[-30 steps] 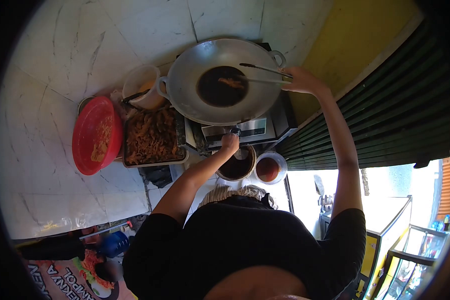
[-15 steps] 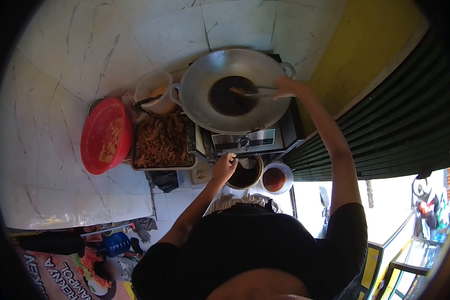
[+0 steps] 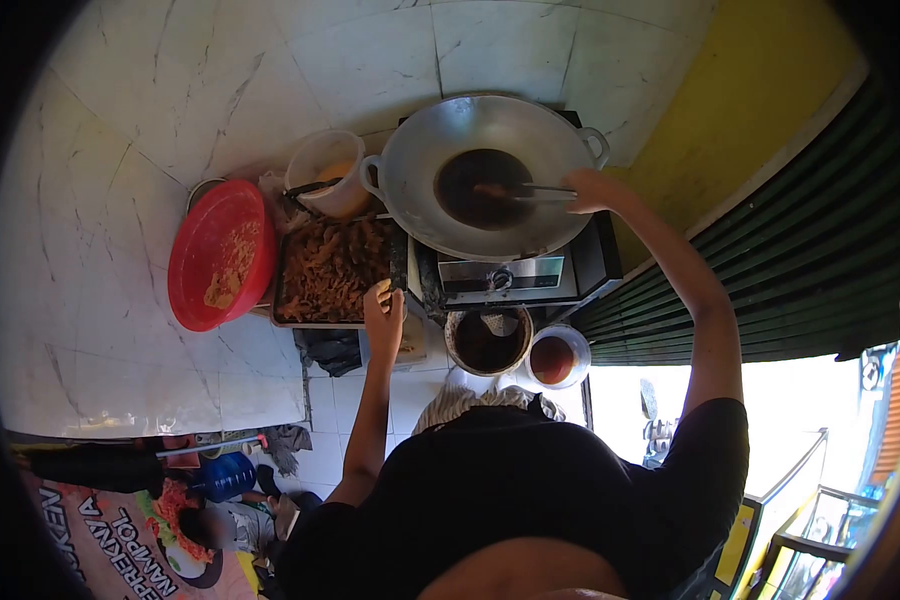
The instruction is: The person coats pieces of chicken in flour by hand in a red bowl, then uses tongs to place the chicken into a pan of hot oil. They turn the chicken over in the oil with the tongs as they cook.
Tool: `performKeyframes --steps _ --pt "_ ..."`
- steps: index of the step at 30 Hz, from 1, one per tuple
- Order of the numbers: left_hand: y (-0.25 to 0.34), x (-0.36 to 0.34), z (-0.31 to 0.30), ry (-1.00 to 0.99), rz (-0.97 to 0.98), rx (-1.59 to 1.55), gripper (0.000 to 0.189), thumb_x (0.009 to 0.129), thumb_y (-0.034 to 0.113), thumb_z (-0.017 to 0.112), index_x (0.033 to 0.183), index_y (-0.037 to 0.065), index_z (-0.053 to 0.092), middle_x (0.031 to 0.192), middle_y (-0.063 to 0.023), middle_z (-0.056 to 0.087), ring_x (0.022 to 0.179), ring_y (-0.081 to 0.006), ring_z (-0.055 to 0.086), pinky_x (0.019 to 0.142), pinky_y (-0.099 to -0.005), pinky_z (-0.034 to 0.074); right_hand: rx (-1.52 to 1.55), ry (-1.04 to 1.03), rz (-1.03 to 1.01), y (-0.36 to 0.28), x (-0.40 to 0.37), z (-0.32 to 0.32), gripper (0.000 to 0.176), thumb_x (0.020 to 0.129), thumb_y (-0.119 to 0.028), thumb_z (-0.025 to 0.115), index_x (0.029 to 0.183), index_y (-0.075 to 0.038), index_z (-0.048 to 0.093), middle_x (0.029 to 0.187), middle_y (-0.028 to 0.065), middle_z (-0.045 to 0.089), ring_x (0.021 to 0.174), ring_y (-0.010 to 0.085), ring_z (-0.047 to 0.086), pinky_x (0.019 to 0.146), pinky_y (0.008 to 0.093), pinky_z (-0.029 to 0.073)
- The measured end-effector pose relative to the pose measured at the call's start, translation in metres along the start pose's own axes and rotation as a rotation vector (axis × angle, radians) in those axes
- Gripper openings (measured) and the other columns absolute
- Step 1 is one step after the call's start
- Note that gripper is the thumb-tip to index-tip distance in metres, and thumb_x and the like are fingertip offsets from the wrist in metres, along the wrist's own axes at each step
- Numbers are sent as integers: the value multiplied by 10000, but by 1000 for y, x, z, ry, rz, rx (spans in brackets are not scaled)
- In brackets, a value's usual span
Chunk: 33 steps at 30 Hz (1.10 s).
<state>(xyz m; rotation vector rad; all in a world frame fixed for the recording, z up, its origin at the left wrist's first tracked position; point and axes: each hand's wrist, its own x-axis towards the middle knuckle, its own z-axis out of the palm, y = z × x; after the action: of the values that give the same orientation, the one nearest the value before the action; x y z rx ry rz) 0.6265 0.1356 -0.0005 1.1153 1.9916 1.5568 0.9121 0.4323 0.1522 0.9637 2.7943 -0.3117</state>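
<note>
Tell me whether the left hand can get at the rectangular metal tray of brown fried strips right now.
Probably yes. The left hand is at the near right corner of the rectangular metal tray of brown fried strips, with nothing between them, and the tray is uncovered.

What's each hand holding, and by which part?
The right hand holds the metal tongs by their handle end, tips in the wok. The left hand is at the near edge of the food tray; any grip there cannot be told.
</note>
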Motion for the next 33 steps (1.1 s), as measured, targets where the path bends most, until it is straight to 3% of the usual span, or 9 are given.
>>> performKeyframes --steps 8,23,25,28,31,33 --pt "-16 15 14 54 100 67 391 781 219 622 1086 19 481 1034 -122 468 918 -229 481 786 -337 392 -57 -5 -72 -10 -20 -12 404 620 -228 643 955 -9 581 820 197 592 805 353 571 725 406 457" --pt "-11 15 15 69 43 -27 379 731 133 661 1069 50 512 994 -93 454 889 -205 484 779 -319 408 -59 111 -20 -13 -44 -48 391 628 -188 604 973 -8 560 769 199 585 767 358 568 699 423 449" --pt "-5 14 14 79 13 -51 369 729 134 662 1059 51 519 993 -95 456 890 -205 488 775 -318 414 -73 206 -9 -5 -45 -49 413 636 -191 599 1005 -13 552 772 202 582 769 353 569 697 428 449" --pt "-4 14 15 91 26 -14 369 728 131 662 1060 55 521 989 -95 457 890 -206 489 772 -320 418 -63 192 -11 -1 -42 -37 463 654 -176 602 1095 -58 525 810 195 578 765 338 566 694 412 453" --pt "-6 15 14 83 24 -13 366 726 133 663 1056 56 523 986 -95 458 885 -207 489 766 -321 419 -37 34 -28 -13 -44 -24 448 653 -190 591 1062 -18 529 804 213 580 793 348 570 713 429 453" --pt "-7 15 14 82 22 -2 365 727 133 662 1056 57 523 985 -95 458 882 -207 490 763 -322 419 -78 50 -73 -16 -45 -13 458 652 -186 592 1073 -18 524 808 213 581 792 348 571 716 427 455"
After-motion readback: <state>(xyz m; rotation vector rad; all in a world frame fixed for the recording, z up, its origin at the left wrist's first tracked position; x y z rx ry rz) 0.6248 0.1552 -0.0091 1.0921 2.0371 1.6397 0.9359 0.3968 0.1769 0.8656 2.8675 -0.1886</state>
